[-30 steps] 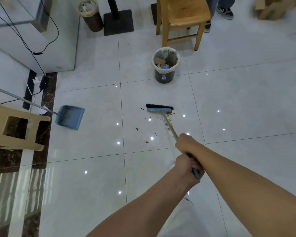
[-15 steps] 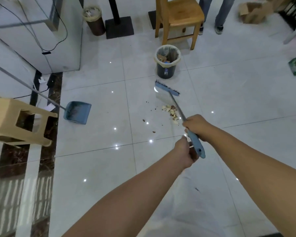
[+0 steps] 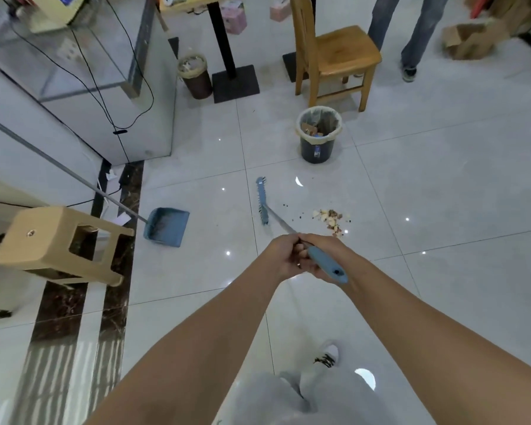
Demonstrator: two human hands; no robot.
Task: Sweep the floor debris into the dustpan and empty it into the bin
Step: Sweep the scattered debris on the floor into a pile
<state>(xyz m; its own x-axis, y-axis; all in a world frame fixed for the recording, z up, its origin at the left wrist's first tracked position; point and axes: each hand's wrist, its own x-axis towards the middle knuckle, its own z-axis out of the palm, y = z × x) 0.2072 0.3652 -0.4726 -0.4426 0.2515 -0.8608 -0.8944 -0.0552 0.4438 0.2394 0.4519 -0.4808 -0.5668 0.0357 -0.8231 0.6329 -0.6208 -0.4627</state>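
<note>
Both hands grip a blue-handled broom: my left hand (image 3: 284, 256) on the metal shaft, my right hand (image 3: 322, 259) around the blue grip. The broom head (image 3: 261, 200) rests on the white tile floor, turned lengthwise away from me. A small pile of pale and brown debris (image 3: 331, 218) lies to the right of the broom head, with a few dark specks between them. The blue dustpan (image 3: 166, 227) with a long metal handle sits on the floor to the left. A dark bin (image 3: 318, 134) with a pale liner and cardboard scraps stands beyond the broom.
A beige plastic stool (image 3: 59, 243) stands at left by the dustpan handle. A glass counter (image 3: 74, 72) with hanging cables fills the upper left. A wooden chair (image 3: 334, 56), a table base (image 3: 235, 82), a second bin (image 3: 195, 75) and a standing person's legs (image 3: 411, 35) are behind.
The broom head has swung left off the debris pile and turned lengthwise, leaving the pile at its right. My hands have drawn closer together on the handle. The view has tilted upward.
</note>
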